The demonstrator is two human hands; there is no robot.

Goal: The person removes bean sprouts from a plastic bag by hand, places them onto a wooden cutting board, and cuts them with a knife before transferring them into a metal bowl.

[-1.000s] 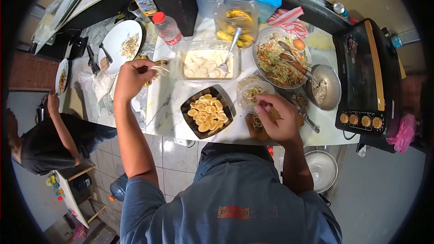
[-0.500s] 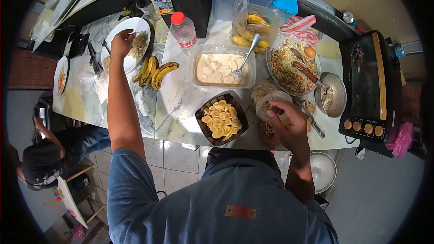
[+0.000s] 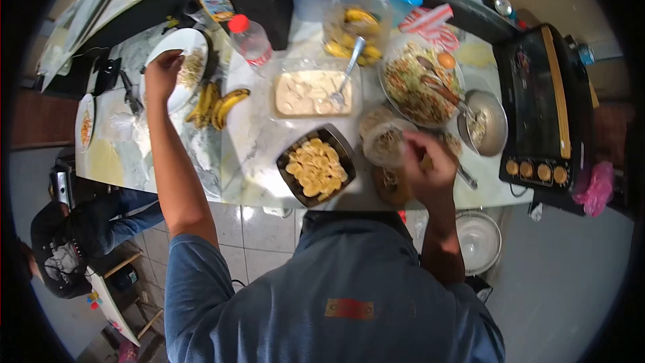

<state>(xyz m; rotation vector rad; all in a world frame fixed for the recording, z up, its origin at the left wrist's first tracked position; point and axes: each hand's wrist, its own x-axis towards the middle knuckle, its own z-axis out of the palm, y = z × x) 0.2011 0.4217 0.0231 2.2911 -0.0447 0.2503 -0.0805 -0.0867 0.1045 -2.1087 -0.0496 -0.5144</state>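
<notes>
My left hand (image 3: 163,74) is over the white oval plate (image 3: 176,99), its fingers curled together beside a small heap of bean sprouts (image 3: 193,66). Whatever is between those fingertips, if anything, is hidden. My right hand (image 3: 432,165) grips the rim of a clear plastic bag (image 3: 385,150) with bean sprouts inside, near the counter's front edge. Just left of the bag stands a dark square bowl (image 3: 282,173) of banana slices (image 3: 316,168). Behind it, a clear tub (image 3: 273,111) holds pale batter with pieces in it and a spoon (image 3: 349,70).
Bananas (image 3: 228,106) and a red-capped bottle (image 3: 252,44) stand left of the tub. At right are a plate of chopped vegetables (image 3: 410,87) with an egg (image 3: 445,60), a metal pot (image 3: 496,138) and a toaster oven (image 3: 537,107). Another person (image 3: 64,249) is at far left.
The camera view has shifted, moving the counter up and left in the picture. The bag's mouth now faces up more, showing the sprouts inside. My left hand stays over the plate.
</notes>
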